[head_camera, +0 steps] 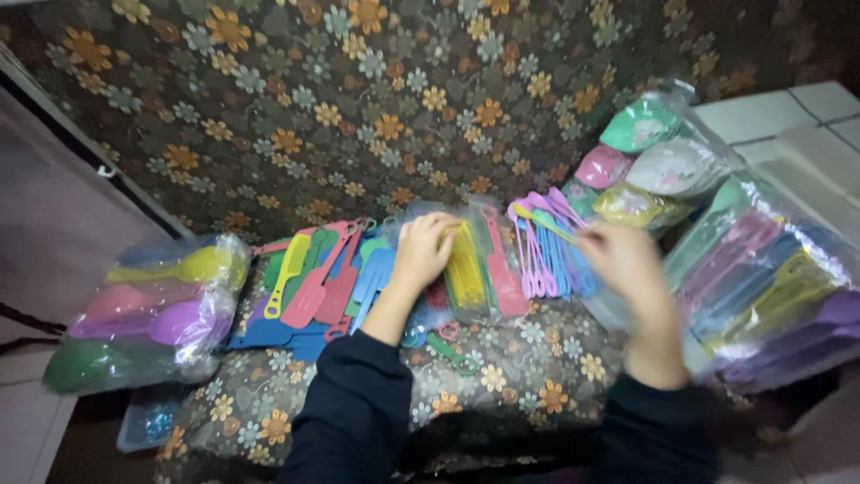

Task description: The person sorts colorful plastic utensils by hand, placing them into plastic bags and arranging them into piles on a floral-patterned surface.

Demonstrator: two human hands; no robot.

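1. Head view: dark sleeves (358,403) lie nearest; the left hand (423,251) presses curled fingers on a clear packet of yellow combs (466,269) on the floral cushion (502,376).
2. Right hand (627,260), blurred, pinches pastel utensils (542,246); bagged spoons (152,309) sit well left, bagged bowls (645,161) right.

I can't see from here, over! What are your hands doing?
Left hand gripping clear packet of yellow utensils. Right hand pinching bunch of thin pastel spoons. Loose spatulas alongside.
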